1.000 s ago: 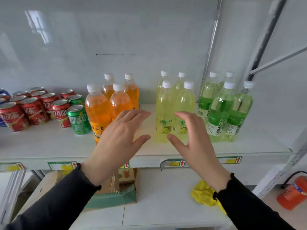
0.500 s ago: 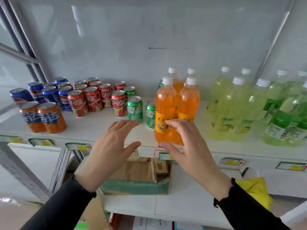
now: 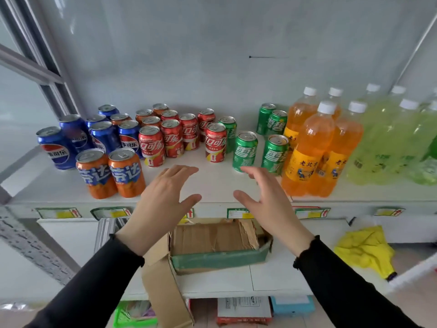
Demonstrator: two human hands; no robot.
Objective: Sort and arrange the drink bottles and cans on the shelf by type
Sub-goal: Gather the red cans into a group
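On the white metal shelf [image 3: 212,188] in front of you, blue cola cans [image 3: 78,136] stand at the left with two orange soda cans [image 3: 111,172] before them, red cola cans [image 3: 175,136] in the middle, green lemon-lime cans [image 3: 260,143] to their right, then orange plastic drink bottles [image 3: 314,147] and pale yellow-green bottles [image 3: 387,143] at the far right. Your left hand [image 3: 163,200] and right hand [image 3: 267,200] hover apart over the bare front strip of the shelf, fingers [image 3: 182,170] spread and relaxed, holding nothing. Below lies an open brown cardboard box [image 3: 212,242] and a crumpled yellow cloth [image 3: 364,249].
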